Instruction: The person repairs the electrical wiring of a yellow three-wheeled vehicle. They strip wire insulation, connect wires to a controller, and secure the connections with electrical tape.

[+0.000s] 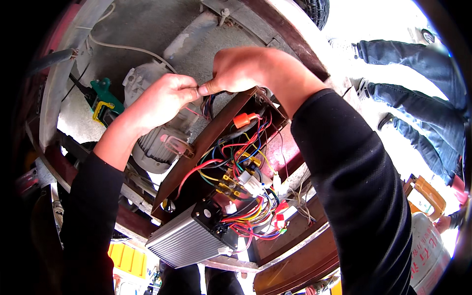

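Around the box, the motor sits at 9 o'clock, the left hand near 11, the right hand near 12, the controller at 7. Wires lie inside, spilling toward 5 o'clock.

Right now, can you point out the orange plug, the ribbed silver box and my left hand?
Orange plug [241,121]: head view, middle of its body.
Ribbed silver box [185,236]: head view, on its ribbed side.
Left hand [161,102]: head view, back of the hand.
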Available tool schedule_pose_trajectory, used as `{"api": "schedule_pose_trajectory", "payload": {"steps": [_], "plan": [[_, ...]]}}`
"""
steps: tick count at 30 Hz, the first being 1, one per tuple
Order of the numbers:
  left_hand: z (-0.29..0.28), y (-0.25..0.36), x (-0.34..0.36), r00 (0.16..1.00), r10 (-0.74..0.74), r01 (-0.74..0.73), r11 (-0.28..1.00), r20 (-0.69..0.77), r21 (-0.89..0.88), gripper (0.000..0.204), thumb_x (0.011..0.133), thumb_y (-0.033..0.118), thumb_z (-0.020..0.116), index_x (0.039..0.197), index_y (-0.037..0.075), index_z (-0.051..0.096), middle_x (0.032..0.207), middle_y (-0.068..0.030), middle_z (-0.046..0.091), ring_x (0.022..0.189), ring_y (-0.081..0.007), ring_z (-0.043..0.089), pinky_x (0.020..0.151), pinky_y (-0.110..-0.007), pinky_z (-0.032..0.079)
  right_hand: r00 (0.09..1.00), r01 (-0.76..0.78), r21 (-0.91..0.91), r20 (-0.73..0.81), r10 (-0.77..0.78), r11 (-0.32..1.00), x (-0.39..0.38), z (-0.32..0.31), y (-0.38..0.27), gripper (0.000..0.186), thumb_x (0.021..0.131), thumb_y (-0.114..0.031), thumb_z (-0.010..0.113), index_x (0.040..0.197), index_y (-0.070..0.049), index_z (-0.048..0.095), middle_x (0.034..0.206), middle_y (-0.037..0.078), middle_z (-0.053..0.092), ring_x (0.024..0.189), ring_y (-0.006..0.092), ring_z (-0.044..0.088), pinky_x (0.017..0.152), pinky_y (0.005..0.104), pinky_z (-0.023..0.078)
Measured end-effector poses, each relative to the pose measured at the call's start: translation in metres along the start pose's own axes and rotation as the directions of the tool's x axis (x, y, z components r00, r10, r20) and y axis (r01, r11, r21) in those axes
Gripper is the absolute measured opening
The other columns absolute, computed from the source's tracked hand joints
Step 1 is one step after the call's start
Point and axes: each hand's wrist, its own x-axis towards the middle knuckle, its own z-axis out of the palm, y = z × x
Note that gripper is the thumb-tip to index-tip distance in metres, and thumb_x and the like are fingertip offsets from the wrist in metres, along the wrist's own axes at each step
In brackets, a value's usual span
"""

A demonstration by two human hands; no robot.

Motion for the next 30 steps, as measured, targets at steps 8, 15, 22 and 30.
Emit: {"api": "schedule_pose_trajectory", "payload": {"steps": [8,15,22,30], "plan": [[0.019,-0.031,-0.014,0.945,0.173,-0.196,0.979,-0.278,-0.058,0.015,0.095,0.011,0.056,0.091,-0.002,0.063,0.079,0.0034,0.058,0.075,-0.0041,0.048,0.069,-0.022,0.040,0.979,-0.154,0.110,-0.114,0.166,0.982,0.012,0.016,-0.001,0.054,0.093,-0.046,0.059,0.094,0.007,0.067,0.094,0.024,0.066,0.088,0.0367,0.061,0.081,0.0437,0.047],[0.017,-0.030,-0.023,0.975,0.078,-0.140,0.943,-0.208,-0.302,0.011,0.094,0.012,0.057,0.094,0.003,0.063,0.072,0.0075,0.049,0.061,-0.0004,0.038,0.052,-0.020,0.029,0.962,-0.222,0.204,-0.116,0.249,0.953,0.006,0.012,-0.009,0.051,0.089,-0.045,0.066,0.096,0.006,0.068,0.096,0.024,0.067,0.089,0.0323,0.063,0.082,0.0429,0.048],[0.011,-0.072,-0.058,0.946,-0.147,-0.043,0.825,-0.288,-0.563,0.015,0.098,0.020,0.056,0.101,0.005,0.061,0.074,0.0023,0.053,0.067,-0.0076,0.050,0.061,-0.022,0.037,0.911,-0.357,0.034,-0.207,0.356,0.933,0.020,0.020,0.012,0.025,0.085,-0.012,0.058,0.103,-0.003,0.072,0.110,0.018,0.068,0.102,0.0350,0.065,0.085,0.0365,0.054],[0.009,-0.042,-0.018,0.972,0.127,-0.173,0.957,-0.200,-0.233,0.024,0.090,0.008,0.065,0.113,0.001,0.063,0.089,0.0000,0.064,0.077,-0.0057,0.055,0.068,-0.023,0.045,0.932,-0.226,0.505,-0.137,0.336,0.833,0.004,0.024,0.028,0.037,0.092,-0.031,0.066,0.101,0.004,0.069,0.093,0.013,0.069,0.079,0.0212,0.059,0.076,0.0389,0.047]]}}
